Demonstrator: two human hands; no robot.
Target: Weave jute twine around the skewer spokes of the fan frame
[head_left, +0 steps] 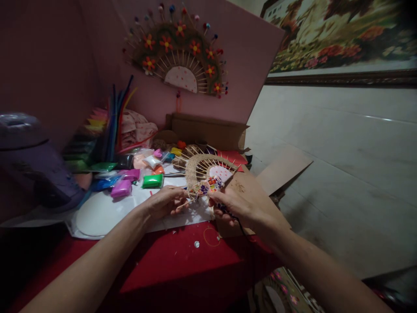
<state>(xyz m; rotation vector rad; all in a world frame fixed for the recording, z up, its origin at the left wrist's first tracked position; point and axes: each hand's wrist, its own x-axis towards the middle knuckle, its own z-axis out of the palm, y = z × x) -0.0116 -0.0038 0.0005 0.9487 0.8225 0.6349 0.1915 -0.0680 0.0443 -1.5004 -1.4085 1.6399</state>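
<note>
A half-round craft fan (192, 170) of thin wooden sticks woven with tan twine is held above the table between my hands. A pink dotted half-disc (220, 172) forms its centre. Across its near end lies a strip of flower-patterned fabric (208, 186) in white, purple and orange. My left hand (169, 201) has its fingers closed around the fan's left end, where stick tips poke out. With thumb and fingers, my right hand (233, 205) pinches the fabric strip against the fan's near side. A dark cord (241, 228) hangs below my right hand.
Colourful clay packets (152, 181), pipe cleaners (114, 117) and a white disc (97, 215) lie to the left, beside a purple bottle (35, 161). Cardboard (208, 130) stands behind. A finished fan (176, 52) hangs on the pink board. A rubber band (211, 237) lies on the red cloth (169, 265).
</note>
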